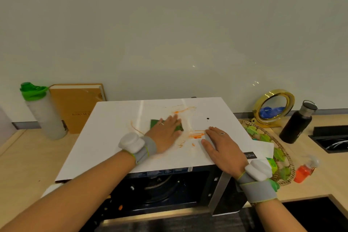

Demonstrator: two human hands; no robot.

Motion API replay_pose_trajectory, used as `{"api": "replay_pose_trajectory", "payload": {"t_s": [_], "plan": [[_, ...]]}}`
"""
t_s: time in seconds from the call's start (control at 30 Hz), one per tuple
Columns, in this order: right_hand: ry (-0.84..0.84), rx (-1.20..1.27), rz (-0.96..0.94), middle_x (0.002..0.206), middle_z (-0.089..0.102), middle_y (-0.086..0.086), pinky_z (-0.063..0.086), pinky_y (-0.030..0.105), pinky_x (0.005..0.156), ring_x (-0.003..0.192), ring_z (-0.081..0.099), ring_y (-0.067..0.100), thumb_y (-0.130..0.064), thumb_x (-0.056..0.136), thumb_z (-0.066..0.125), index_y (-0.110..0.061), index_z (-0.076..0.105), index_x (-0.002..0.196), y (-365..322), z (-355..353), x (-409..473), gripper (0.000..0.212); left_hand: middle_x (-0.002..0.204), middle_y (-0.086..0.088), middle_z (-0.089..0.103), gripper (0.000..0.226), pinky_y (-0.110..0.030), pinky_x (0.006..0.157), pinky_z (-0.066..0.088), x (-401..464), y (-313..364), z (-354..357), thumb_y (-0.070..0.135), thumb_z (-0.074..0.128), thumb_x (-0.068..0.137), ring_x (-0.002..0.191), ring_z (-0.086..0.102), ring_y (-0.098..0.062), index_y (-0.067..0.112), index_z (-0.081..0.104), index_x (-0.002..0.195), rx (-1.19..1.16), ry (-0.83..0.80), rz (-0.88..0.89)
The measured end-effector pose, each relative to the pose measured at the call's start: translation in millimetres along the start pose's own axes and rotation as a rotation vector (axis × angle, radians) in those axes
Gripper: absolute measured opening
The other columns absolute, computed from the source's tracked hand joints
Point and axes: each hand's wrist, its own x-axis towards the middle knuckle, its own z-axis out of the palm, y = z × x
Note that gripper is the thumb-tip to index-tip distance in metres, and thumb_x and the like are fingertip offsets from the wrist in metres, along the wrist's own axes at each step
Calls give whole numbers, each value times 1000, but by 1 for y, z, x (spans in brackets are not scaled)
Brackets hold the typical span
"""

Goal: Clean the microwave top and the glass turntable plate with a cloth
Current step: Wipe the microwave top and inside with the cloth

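Observation:
The white microwave top carries orange smears near its middle and back. My left hand lies flat, fingers straight, pressing a green cloth onto the top. Flat beside the smears, my right hand rests on the top's right part and holds nothing. Below the top, the glass turntable plate shows dimly inside the microwave's dark cavity. The microwave door stands open at the front right.
A green-capped bottle and a brown book stand at the left. To the right are a wicker tray with green pieces, a gold round mirror, a black flask and a small orange bottle.

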Motion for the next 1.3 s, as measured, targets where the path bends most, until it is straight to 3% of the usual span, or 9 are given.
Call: {"api": "replay_pose_trajectory", "payload": {"t_s": [0.17,0.27,0.5,0.7,0.8,0.97,1.07,1.2,1.3], "plan": [[-6,-8,1,155,27,-1,13,21,116,144,22,12,-42,98,37,-16,33,145,3,-3,-2,54,158,11,-13,55,-19,112,-13,-50,-7,4,37,17,103,145,-13,-6,24,-5,151,-52,-121,192],[3,-16,1,155,28,-1,14,21,116,144,22,12,-42,98,37,-16,34,145,2,-2,-1,53,158,7,-12,56,-28,116,-9,-49,-38,-12,42,18,101,145,-13,-16,32,-9,150,-78,-135,26],[23,-39,16,154,29,-1,14,20,115,144,23,12,-41,99,37,-16,34,145,-2,-1,-1,52,160,-3,-8,55,-37,121,0,28,-58,-28,32,17,103,149,-5,-22,13,0,152,17,6,-237],[10,-33,12,155,27,-3,15,21,115,144,21,11,-42,98,36,-18,33,145,-2,-2,-1,53,157,9,-13,54,-27,117,-10,-28,6,0,35,17,103,147,-12,-12,22,-1,152,-7,-44,163],[3,-30,5,155,27,-4,14,20,116,144,20,10,-42,98,36,-18,32,146,1,-3,-3,53,147,20,-22,55,-22,115,-15,-62,-14,5,42,15,100,141,-20,0,30,-7,149,-13,-115,272],[13,-24,15,155,27,-4,13,21,116,144,21,10,-43,98,35,-18,32,146,0,-3,-2,53,146,20,-20,65,-21,116,-11,-48,-94,-27,55,9,91,142,-17,-4,31,-7,149,3,-107,-38],[14,-42,16,155,27,-3,12,21,116,144,21,11,-44,99,34,-18,31,146,-1,-1,-1,54,158,5,-11,55,-34,121,-3,-2,-112,-34,40,14,102,148,-8,-16,24,-4,151,26,-42,-225],[15,-47,13,155,27,-2,12,21,116,144,22,11,-43,99,34,-17,31,146,-2,-1,0,54,161,0,-6,52,-39,121,2,41,-81,-29,32,16,104,149,-4,-22,19,1,152,44,24,-246],[22,-41,1,155,28,-2,13,20,115,144,22,11,-42,98,36,-16,33,146,-2,1,1,54,161,1,-6,52,-37,121,1,26,-37,-14,31,18,104,149,-3,-20,20,3,152,39,1,-85]]}}
